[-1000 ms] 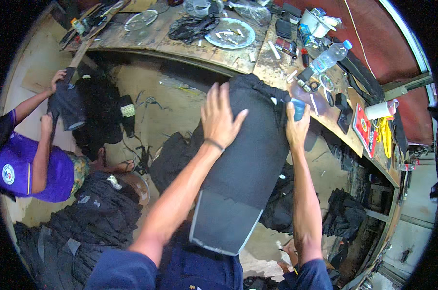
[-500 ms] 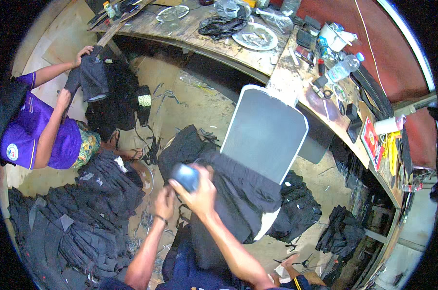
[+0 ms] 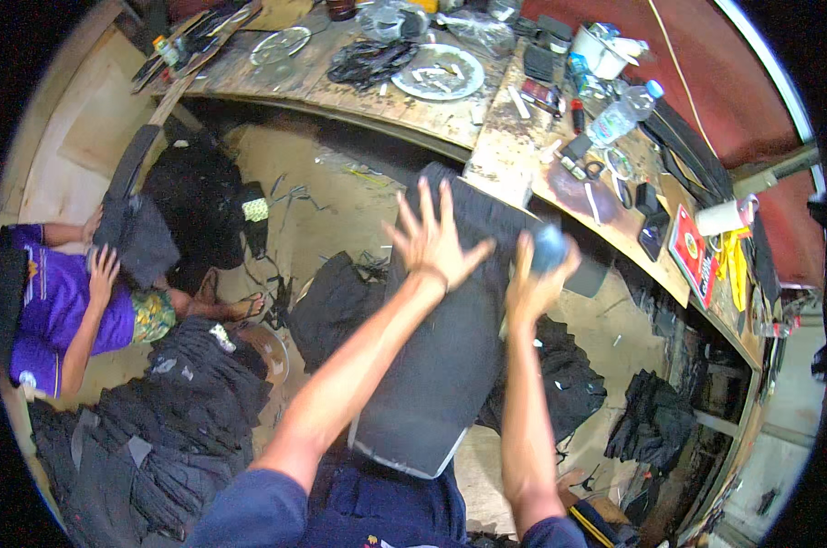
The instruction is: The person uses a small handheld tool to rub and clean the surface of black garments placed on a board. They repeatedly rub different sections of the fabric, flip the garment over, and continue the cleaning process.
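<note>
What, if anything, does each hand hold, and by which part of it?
The right hand holds a blue object, blurred, apparently by its sides. The left hand is spread over the black cloth, gripping nothing.

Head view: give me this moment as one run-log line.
left hand: spread over black garment | right hand: holding blurred blue object | garment: over pale-edged board | co-worker: hands on dark cloth

Blk garment (image 3: 436, 338) now pulled over bd (image 3: 402, 463), both hands (image 3: 436, 248) moved fwd
</note>
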`<action>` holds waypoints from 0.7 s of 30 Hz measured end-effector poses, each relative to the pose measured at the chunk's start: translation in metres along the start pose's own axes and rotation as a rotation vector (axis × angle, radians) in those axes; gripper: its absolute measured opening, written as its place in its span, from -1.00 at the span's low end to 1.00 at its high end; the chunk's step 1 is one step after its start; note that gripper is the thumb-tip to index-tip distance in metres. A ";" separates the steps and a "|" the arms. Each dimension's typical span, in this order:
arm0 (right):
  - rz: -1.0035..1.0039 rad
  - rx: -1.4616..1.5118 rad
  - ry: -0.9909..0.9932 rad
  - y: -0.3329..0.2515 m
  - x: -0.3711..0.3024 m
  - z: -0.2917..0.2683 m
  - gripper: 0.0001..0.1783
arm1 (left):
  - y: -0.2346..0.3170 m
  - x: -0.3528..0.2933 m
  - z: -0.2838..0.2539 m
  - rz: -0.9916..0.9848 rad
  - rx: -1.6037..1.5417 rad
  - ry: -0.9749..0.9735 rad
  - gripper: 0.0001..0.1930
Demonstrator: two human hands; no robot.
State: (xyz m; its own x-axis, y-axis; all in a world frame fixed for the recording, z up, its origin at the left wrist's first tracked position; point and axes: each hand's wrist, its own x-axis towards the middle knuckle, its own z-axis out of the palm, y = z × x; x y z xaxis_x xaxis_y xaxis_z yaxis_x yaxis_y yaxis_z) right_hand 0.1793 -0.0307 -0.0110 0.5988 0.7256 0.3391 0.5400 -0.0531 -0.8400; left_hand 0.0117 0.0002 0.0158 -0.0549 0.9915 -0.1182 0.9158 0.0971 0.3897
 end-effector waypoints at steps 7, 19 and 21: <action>-0.353 -0.174 -0.350 -0.060 -0.010 -0.062 -0.35 | 0.025 0.114 0.008 0.441 -0.107 0.020 -0.04; -0.397 -0.506 -0.535 -0.029 -0.004 -0.028 -0.53 | 0.033 0.153 0.006 0.427 0.026 -0.072 -0.14; -0.467 -0.461 -0.565 -0.046 -0.042 -0.052 -0.53 | 0.033 0.153 0.004 0.443 0.041 -0.060 -0.16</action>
State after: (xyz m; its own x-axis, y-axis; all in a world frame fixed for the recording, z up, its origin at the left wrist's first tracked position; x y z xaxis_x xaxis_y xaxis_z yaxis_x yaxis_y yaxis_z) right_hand 0.1597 -0.0940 0.0355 -0.0615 0.9682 0.2425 0.9166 0.1510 -0.3703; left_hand 0.0358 0.1542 0.0067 0.3684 0.9297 -0.0016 0.8608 -0.3405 0.3783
